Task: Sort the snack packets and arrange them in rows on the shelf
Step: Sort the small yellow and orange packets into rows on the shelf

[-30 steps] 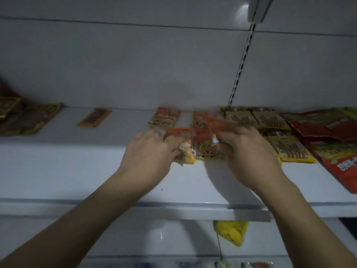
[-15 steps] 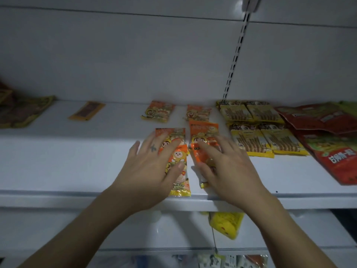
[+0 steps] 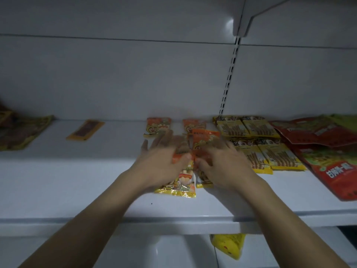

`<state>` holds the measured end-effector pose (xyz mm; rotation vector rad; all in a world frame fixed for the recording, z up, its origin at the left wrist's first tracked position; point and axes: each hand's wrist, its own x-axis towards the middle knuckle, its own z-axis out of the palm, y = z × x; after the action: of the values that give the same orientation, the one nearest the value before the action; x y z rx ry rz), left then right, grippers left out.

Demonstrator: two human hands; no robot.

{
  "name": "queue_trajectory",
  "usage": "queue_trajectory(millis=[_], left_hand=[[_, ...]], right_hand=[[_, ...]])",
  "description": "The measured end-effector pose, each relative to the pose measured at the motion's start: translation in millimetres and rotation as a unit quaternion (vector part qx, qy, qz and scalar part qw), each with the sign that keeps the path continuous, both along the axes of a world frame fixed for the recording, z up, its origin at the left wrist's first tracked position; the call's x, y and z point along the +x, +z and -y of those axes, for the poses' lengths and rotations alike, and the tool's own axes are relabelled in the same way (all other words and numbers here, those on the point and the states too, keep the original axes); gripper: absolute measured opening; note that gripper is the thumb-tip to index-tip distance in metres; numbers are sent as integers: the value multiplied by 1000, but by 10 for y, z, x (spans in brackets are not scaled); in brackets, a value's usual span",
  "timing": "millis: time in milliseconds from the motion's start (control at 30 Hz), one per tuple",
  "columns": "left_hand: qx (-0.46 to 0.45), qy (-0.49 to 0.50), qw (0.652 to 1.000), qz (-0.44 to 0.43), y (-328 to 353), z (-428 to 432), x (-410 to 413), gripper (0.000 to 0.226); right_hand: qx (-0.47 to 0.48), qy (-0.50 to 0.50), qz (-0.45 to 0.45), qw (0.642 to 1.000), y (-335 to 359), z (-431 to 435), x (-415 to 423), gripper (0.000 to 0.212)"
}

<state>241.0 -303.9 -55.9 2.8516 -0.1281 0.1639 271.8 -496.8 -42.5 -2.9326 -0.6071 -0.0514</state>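
Both hands lie palm-down on a white metal shelf (image 3: 81, 192) at the centre of the frame, and both are blurred. The left hand (image 3: 160, 161) rests with spread, flat fingers on a long orange-and-yellow snack packet (image 3: 180, 183) whose yellow lower end sticks out below the palm, toward the shelf's front edge. The right hand (image 3: 222, 163) lies just beside it, fingers flat and slightly spread, covering a second orange-and-yellow snack packet (image 3: 204, 139) whose orange top shows above the fingertips and whose yellow bottom corner shows beneath the palm. The two thumbs nearly meet between the packets. Neither hand closes around anything; each presses flat on its packet.

Behind the hands, near the back wall, two more small orange packets (image 3: 158, 127) lie side by side. To their right, below a slotted upright rail (image 3: 229, 74), four yellow packets with brown stick pictures (image 3: 260, 144) sit in two rows of two, touching one another. Farther right, large red glossy bags (image 3: 328, 167) overlap at the right edge of the frame. In the left half, a single flat yellow packet with a dark brown centre (image 3: 85, 130) lies alone, well apart from the rest, and dark brownish bags (image 3: 19, 132) sit at the far left edge. Below the shelf, a bright yellow bag (image 3: 228, 246) hangs at the lower centre-right.
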Motion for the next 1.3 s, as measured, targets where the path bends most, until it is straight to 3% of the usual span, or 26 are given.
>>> queue_trajectory(millis=[67, 133, 267, 367, 467, 767, 933, 1033, 1200, 1300], left_hand=[[-14, 48, 998, 40, 136, -125, 179, 67], [-31, 96, 995, 17, 261, -293, 436, 61], [68, 117, 982, -129, 303, -470, 917, 71], [33, 134, 983, -121, 134, -449, 1131, 46], [64, 95, 989, -97, -11, -374, 1236, 46], [48, 4, 993, -105, -77, -156, 1341, 52], [-6, 0, 999, -45, -45, -235, 1179, 54], [-20, -46, 998, -33, -7, -359, 937, 52], [15, -58, 997, -54, 70, -283, 718, 49], [7, -47, 997, -60, 91, -178, 672, 48]], right_hand=[[54, 10, 41, 998, 161, 7, 153, 48], [76, 20, 22, 997, 347, -61, 397, 49], [-39, 31, -41, 998, 488, -419, 828, 43], [-95, 21, -115, 989, 368, -616, 1053, 46], [-120, 10, -150, 981, 345, -626, 1180, 44], [-145, -40, -81, 985, 250, -504, 1234, 36], [-54, -5, -14, 998, 367, -312, 1074, 46], [-7, -8, 12, 1000, 447, -126, 829, 40], [-116, 31, -93, 988, 343, -327, 546, 36], [-112, 28, -111, 987, 259, -315, 535, 37]])
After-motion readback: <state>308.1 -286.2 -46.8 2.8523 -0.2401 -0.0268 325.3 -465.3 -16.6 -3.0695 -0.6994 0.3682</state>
